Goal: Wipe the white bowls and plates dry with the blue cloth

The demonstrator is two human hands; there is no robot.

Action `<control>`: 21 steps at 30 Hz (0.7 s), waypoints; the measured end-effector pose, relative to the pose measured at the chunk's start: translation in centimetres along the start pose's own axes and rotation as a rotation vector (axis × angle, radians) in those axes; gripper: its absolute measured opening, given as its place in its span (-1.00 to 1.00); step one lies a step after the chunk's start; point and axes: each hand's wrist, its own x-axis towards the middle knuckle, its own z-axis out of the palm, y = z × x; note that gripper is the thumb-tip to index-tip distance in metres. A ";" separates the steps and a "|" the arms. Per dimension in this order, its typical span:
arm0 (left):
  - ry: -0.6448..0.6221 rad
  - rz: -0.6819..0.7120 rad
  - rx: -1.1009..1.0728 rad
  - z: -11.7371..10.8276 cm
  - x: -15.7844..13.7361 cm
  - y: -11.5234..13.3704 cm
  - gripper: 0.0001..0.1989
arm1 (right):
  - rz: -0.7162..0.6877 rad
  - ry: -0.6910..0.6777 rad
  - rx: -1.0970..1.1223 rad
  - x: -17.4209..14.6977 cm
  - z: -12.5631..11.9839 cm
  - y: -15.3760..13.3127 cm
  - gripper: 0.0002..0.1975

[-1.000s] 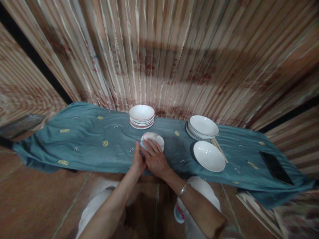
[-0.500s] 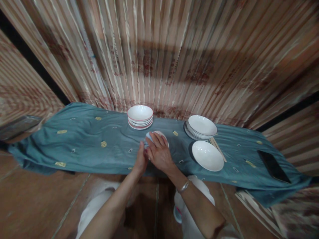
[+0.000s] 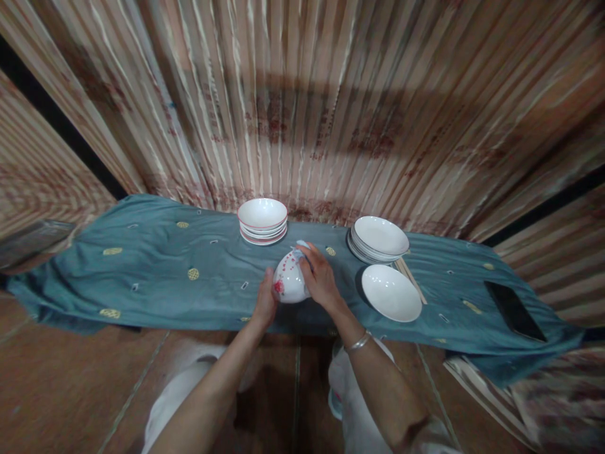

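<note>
A white bowl [image 3: 290,281] with red flowers is tilted over the cloth between my hands, its outer side towards me. My left hand [image 3: 265,300] grips its left side. A pale blue cloth [image 3: 301,247] is bunched in my right hand [image 3: 320,275], whose fingers press it against the bowl's upper right rim. Beyond my hands stands a stack of red-rimmed white bowls [image 3: 263,215]. To the right lies a single white dish [image 3: 391,293], in front of a stack of dark-rimmed white dishes [image 3: 380,236].
A teal patterned tablecloth [image 3: 189,296] covers the long narrow table. Wooden chopsticks [image 3: 412,280] lie beside the dishes, and a black phone [image 3: 514,310] rests near the right end. A pleated curtain [image 3: 293,126] hangs right behind the table.
The bowl has turned so its flowered outer side faces me. My right hand has shifted right with the cloth, from over the bowl to its right rim. My left hand still holds the bowl.
</note>
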 end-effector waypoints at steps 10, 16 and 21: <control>0.024 0.028 0.013 0.6 0.1 0.3 -0.40 | 0.168 0.088 0.178 -0.1 0.9 1.7 -0.63; 0.066 0.002 -0.031 1.2 -0.3 0.8 -0.42 | 0.281 0.117 0.248 -0.3 2.0 2.9 -0.61; 0.140 -0.022 -0.080 2.2 -1.0 1.6 -0.46 | 0.360 0.150 0.290 -0.5 3.4 3.6 -0.61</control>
